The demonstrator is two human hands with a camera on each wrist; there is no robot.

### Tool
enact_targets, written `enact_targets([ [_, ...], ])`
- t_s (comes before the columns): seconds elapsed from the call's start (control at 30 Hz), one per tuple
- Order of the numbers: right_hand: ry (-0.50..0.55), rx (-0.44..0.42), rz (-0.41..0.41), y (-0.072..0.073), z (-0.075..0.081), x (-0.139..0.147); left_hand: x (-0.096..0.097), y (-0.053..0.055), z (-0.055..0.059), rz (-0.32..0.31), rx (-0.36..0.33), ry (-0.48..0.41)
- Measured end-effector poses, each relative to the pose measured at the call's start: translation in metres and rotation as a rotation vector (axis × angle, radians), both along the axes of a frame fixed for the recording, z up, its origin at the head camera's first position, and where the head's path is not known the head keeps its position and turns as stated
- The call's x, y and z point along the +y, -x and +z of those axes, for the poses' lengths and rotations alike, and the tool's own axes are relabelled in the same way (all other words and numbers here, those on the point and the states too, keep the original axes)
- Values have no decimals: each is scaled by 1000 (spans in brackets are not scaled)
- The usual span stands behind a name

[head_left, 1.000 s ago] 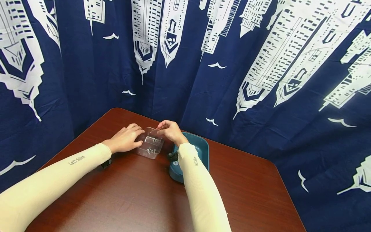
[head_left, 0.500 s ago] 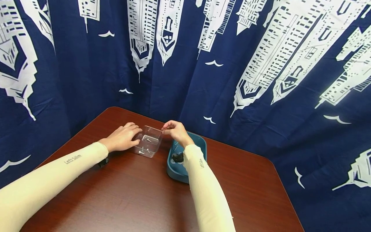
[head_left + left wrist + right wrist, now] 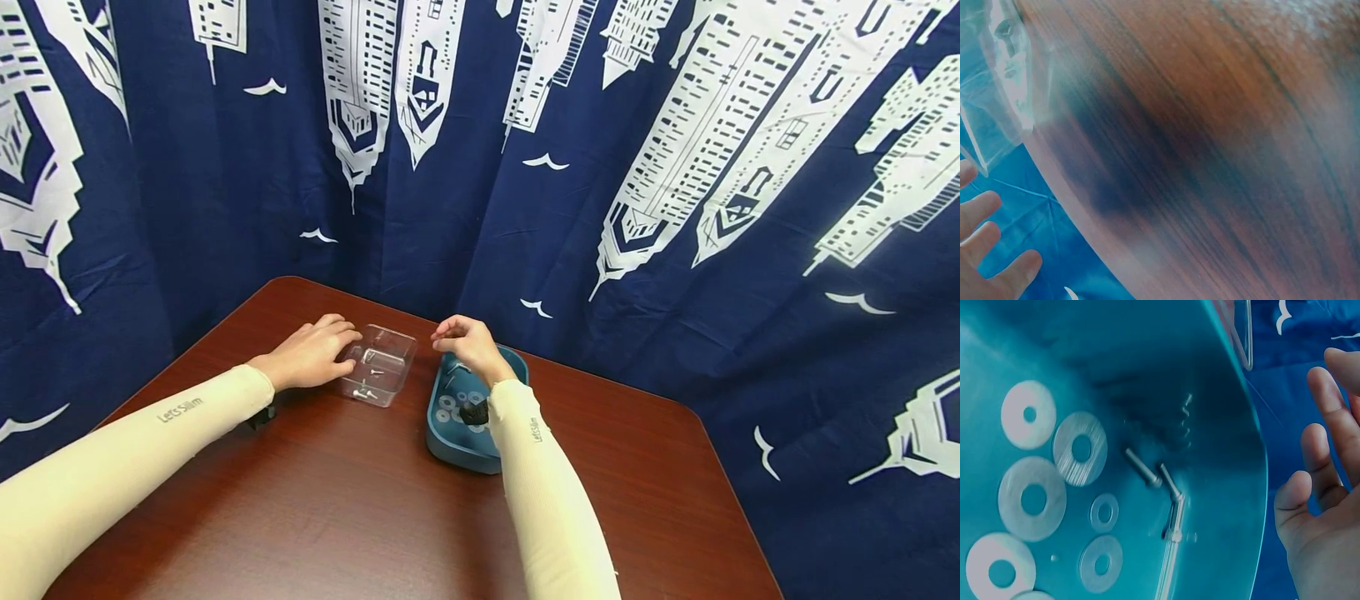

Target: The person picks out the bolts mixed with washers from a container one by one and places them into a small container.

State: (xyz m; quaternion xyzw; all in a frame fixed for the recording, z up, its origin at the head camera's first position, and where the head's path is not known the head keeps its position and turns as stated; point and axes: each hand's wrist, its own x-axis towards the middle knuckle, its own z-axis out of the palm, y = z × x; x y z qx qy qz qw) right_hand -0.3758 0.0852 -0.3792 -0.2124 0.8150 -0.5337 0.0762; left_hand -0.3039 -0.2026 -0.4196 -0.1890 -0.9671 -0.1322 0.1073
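Observation:
My left hand (image 3: 311, 354) lies at the left side of a clear plastic container (image 3: 406, 367), fingers relaxed and spread. Inside that container are several small screws (image 3: 365, 393); the left wrist view shows part of its wall (image 3: 1007, 119). My right hand (image 3: 468, 346) hovers over the far left end of a blue tray (image 3: 453, 452). In the right wrist view its fingers are loosely bent and apart, with nothing visible between them. Several flat washers (image 3: 1032, 499) lie on the tray's floor, and a few screws (image 3: 1143, 467) are near its far end.
Both containers stand on a brown wooden table (image 3: 337, 500), near its far edge. A blue curtain (image 3: 420, 250) with white building prints hangs right behind it. A black wrist device (image 3: 474, 412) sits under the right wrist, above the tray.
My right hand has moved right, away from the clear container's far right corner to over the tray. The left hand keeps its place by the container. The head view has shifted slightly.

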Motion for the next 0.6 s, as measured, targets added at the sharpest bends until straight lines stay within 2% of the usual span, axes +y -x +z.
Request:
enact_targets([
  [0.37, -5, 9, -30, -3, 2, 18, 1, 1, 1, 1, 2, -7],
  [0.6, 4, 10, -60, -2, 1, 27, 6, 4, 2, -19, 31, -15],
])
